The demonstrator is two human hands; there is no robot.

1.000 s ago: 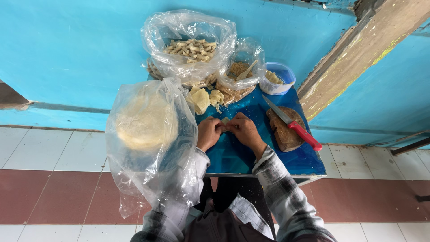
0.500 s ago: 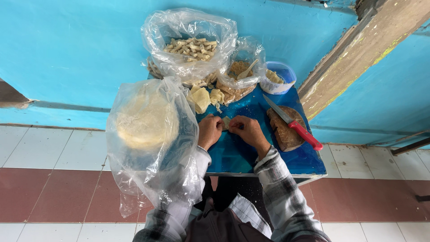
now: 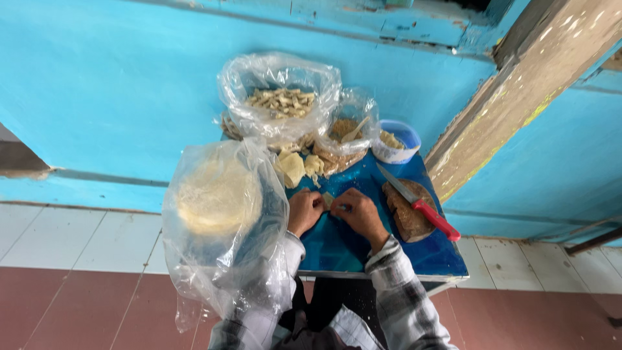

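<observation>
Head view shows the left hand (image 3: 304,210) and right hand (image 3: 358,214) pinching one small pale dough piece (image 3: 328,201) between their fingertips over the blue table (image 3: 337,249). Just right of the hands, a red-handled knife (image 3: 418,202) lies on a round brown wooden board (image 3: 407,217).

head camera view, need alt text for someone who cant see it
A person's left hand and right hand pinch a small pale piece of dough over a small blue table. A clear plastic bag of pale round sheets stands at their left, a red-handled knife on a round wooden board at their right, and bags of folded pieces behind.
</observation>
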